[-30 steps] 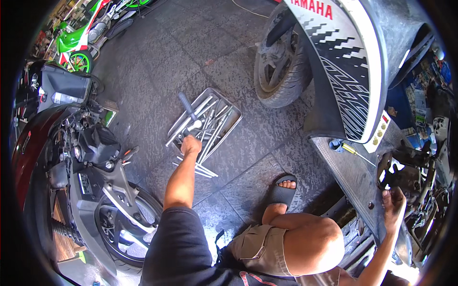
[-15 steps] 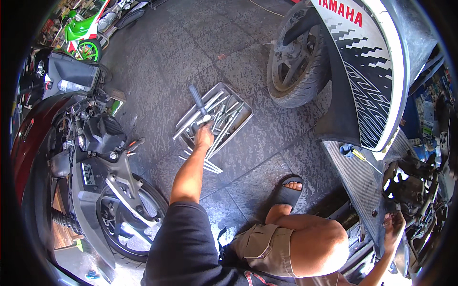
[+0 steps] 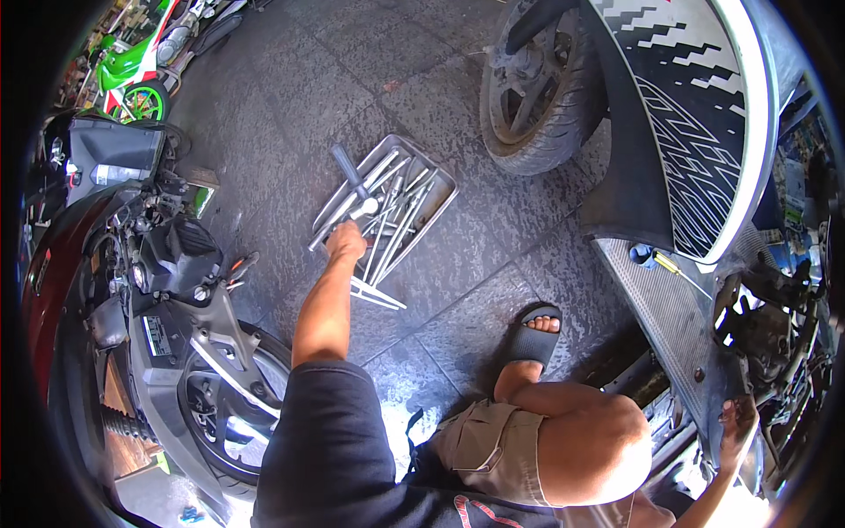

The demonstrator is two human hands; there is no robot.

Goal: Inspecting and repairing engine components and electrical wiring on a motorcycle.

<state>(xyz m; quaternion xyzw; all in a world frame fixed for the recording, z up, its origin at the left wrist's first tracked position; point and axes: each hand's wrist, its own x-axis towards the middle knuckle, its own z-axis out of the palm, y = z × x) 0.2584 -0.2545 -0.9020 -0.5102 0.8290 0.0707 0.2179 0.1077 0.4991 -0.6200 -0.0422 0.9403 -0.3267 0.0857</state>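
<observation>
A shallow grey metal tray (image 3: 447, 189) lies on the floor ahead of me, heaped with long silver wrenches and rods (image 3: 400, 231). Across its left side rests a tool with a dark grip (image 3: 345, 165) and a bright metal head. My left hand (image 3: 346, 244) is at the tray's near left edge, just below that head. Its fingers are curled among the tools, and what they hold is hidden. Far to the right, my right hand (image 3: 738, 429) is closed beside the grey ribbed footboard (image 3: 656, 308) of a scooter; I cannot make out what is in it.
A partly stripped motorcycle (image 3: 176, 299) stands at left, with orange-handled pliers (image 3: 244, 264) on it. At right are a wheel (image 3: 546, 97), a white-and-black body panel (image 3: 695, 132) and a yellow-handled screwdriver (image 3: 666, 261) on the footboard. My sandalled foot (image 3: 535, 339) is between.
My left hand has shifted left across the tools, from the tray's middle to its left edge. The whole view has moved slightly. My right hand stays by the footboard.
</observation>
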